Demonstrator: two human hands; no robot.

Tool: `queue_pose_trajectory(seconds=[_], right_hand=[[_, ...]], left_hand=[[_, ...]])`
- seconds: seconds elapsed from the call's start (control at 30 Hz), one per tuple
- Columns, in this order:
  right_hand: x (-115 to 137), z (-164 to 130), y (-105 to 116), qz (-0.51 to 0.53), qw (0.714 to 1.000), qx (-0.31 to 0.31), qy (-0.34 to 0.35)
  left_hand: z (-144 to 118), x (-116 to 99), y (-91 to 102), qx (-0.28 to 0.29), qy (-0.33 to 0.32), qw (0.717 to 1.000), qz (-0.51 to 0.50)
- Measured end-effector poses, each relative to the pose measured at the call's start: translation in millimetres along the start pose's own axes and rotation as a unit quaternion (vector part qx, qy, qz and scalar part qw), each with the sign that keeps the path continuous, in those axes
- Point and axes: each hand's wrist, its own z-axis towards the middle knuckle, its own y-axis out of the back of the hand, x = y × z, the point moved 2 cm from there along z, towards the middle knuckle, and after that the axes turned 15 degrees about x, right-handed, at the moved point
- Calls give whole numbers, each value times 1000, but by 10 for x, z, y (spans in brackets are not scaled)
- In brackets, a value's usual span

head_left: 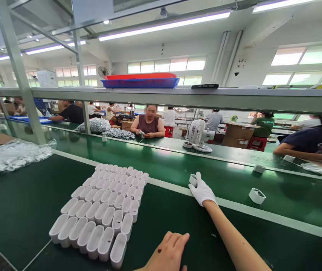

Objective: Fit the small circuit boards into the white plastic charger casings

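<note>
The gloved right hand reaches forward, fingers grasping a white case; the left hand curls loosely, fingers released.

Head-worn view, forward and down across the green bench, left hand close, right hand farther.

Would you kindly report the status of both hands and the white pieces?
White-gloved right hand: grasping white rounded piece. Bare left hand: no held item visible. White oval open-topped cups: in rows at left, nothing visibly blocking right hand.
</note>
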Motion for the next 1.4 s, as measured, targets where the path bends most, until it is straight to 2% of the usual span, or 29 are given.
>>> queue_pose_trajectory(seconds=[0.1,0.17,0.2,0.27,0.33,0.37,0.43,0.5,0.6,0.67,0.73,0.8,0.93,1.1,1.27,1.4], right_hand=[[93,-130,9,36,999,1,-10],[162,-400,-42,68,997,-32,5],[198,-595,-102,81,995,-48,34],[284,-1069,-273,105,980,-53,161],[377,-1538,-455,100,952,29,286],[420,-1724,-514,91,940,81,318],[507,-1945,-547,93,911,196,350],[555,-1948,-491,165,893,261,326],[522,-1739,-428,358,842,317,251],[466,-1611,-431,456,794,330,230],[423,-1548,-440,505,760,334,238],[405,-1544,-443,522,738,352,243],[418,-1581,-420,514,731,377,244],[440,-1565,-403,507,734,378,247],[453,-1551,-404,504,733,385,246],[449,-1564,-428,507,732,389,236]], left_hand=[[-111,-134,91,4,-16,999,34],[-204,-264,194,12,-13,998,57],[-244,-334,264,14,-9,997,70],[-278,-460,464,-1,3,995,101],[-220,-516,763,-45,40,985,160],[-149,-498,945,-65,80,975,199],[61,-356,1340,-73,179,942,275],[297,-114,1726,-83,227,927,286],[514,323,2158,-69,267,919,283],[518,584,2321,-51,290,918,268],[450,793,2397,-37,309,916,252],[370,948,2423,-29,321,915,243],[311,1111,2444,-14,322,916,240],[409,1107,2456,-14,315,917,246],[553,1048,2371,-1,291,929,228],[594,1029,2342,15,302,927,222]])
